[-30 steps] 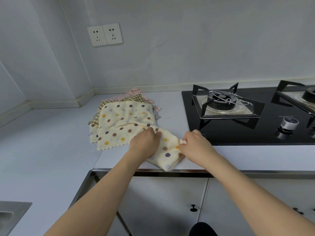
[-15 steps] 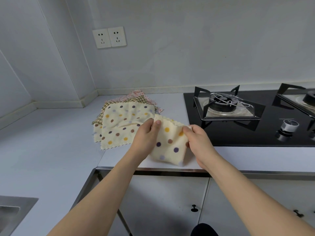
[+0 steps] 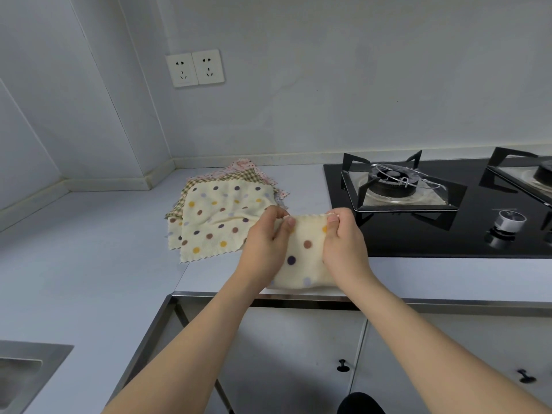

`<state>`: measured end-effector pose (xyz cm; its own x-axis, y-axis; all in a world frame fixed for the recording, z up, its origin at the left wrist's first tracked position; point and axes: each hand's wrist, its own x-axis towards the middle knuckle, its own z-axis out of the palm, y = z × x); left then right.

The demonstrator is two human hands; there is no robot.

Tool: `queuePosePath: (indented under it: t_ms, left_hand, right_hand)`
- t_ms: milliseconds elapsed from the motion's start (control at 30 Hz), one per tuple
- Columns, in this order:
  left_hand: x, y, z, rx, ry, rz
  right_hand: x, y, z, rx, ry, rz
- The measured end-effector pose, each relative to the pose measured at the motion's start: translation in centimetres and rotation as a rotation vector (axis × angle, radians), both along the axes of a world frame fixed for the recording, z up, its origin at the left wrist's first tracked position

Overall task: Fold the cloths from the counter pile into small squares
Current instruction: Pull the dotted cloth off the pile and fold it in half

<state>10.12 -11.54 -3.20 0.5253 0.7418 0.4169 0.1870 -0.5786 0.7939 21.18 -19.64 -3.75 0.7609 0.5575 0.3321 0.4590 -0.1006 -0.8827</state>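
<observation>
I hold a folded cream cloth with coloured dots (image 3: 304, 252) up in front of me, near the counter's front edge. My left hand (image 3: 265, 246) pinches its upper left corner and my right hand (image 3: 343, 243) pinches its upper right corner. The cloth hangs between the two hands, its lower edge close to the counter. Behind and to the left lies the pile of cloths (image 3: 218, 216) on the grey counter (image 3: 89, 258), a dotted cream one on top and checked and floral ones beneath.
A black gas hob (image 3: 433, 213) with pan supports and a metal knob (image 3: 507, 222) fills the right side. A sink corner (image 3: 24, 372) shows at lower left. Two wall sockets (image 3: 195, 68) sit above the pile. Cabinet doors (image 3: 298, 354) lie below the counter edge.
Both hands have lifted the dotted cloth off the counter and brought its top corners up and closer together. The pile has not moved.
</observation>
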Motion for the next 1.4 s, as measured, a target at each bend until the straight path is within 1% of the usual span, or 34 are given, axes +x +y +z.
queuePosePath:
  t_ms: [100, 200, 300, 400, 467, 500, 567, 600, 667, 700, 767, 833, 933, 1000, 1067, 1133, 1167, 1233, 1300, 1333, 1400]
  left_hand:
    - [0.7, -0.5, -0.1, -0.033, -0.050, 0.082]
    - [0.9, -0.5, -0.1, -0.092, -0.049, 0.093]
    - [0.7, 0.7, -0.4, -0.168, 0.010, 0.095]
    - [0.4, 1.7, -0.6, -0.340, 0.047, 0.080]
    - [0.2, 2.1, -0.5, -0.361, 0.137, 0.083]
    - [0.2, 2.2, -0.4, -0.329, 0.189, 0.090]
    - [0.3, 2.3, -0.7, -0.192, 0.295, 0.116]
    - [0.2, 2.4, -1.0, -0.089, 0.330, 0.141]
    - [0.2, 2.2, -1.9, 0.188, 0.337, 0.159]
    - [0.2, 1.9, -2.4, 0.319, 0.334, 0.128]
    - [0.3, 1.2, -3.4, 0.469, 0.361, 0.023]
    - [0.2, 0.5, -4.3, 0.493, 0.501, -0.102]
    - [-0.6, 0.2, -4.8, 0.395, 0.782, -0.155]
    - [-1.5, 0.3, -4.5, 0.358, 0.873, -0.155]
    - [-2.6, 0.9, -4.4, 0.343, 0.907, -0.126]
    - [-3.4, 1.8, -4.5, 0.321, 0.891, -0.082]
    - [-3.6, 2.2, -4.5, 0.285, 0.852, -0.062]
    - [-3.1, 2.7, -4.2, 0.149, 0.721, 0.027]
    - [-2.0, 2.5, -3.4, -0.014, 0.637, 0.184]
    - [-1.3, 2.3, -2.8, -0.088, 0.634, 0.231]
    - [-0.1, 1.7, -1.7, -0.196, 0.680, 0.260]
  right_hand:
    - [-0.4, -0.1, -0.4, -0.046, -0.167, -0.059]
    - [0.0, -0.1, -0.8, -0.109, -0.239, -0.039]
    - [0.6, 0.1, -0.8, -0.141, -0.213, 0.031]
    - [1.3, 0.7, -0.9, -0.130, -0.124, 0.063]
    - [1.7, 0.9, -1.3, -0.174, -0.141, 0.065]
    - [1.7, 0.9, -1.5, -0.214, -0.185, 0.069]
    - [1.7, 0.8, -2.2, -0.313, -0.340, 0.071]
    - [1.7, 0.6, -2.5, -0.364, -0.441, 0.064]
    - [1.8, -0.2, -2.9, -0.430, -0.662, 0.059]
    - [2.0, -0.6, -3.1, -0.467, -0.755, 0.070]
    - [2.3, -1.4, -3.2, -0.586, -0.873, 0.133]
    - [2.5, -1.9, -3.5, -0.755, -0.866, 0.213]
    - [2.7, -2.1, -3.7, -0.925, -0.782, 0.256]
    - [2.8, -2.3, -3.6, -0.973, -0.792, 0.265]
    - [3.0, -2.4, -3.6, -1.006, -0.803, 0.282]
    - [3.1, -2.4, -3.3, -1.035, -0.792, 0.302]
    - [3.1, -2.4, -3.0, -1.047, -0.788, 0.313]
    - [3.2, -2.1, -2.5, -1.058, -0.793, 0.346]
    - [3.6, -1.4, -1.9, -1.036, -0.778, 0.366]
    - [3.7, -0.9, -1.5, -1.017, -0.758, 0.363]
    - [3.9, -0.2, -1.1, -0.981, -0.711, 0.341]
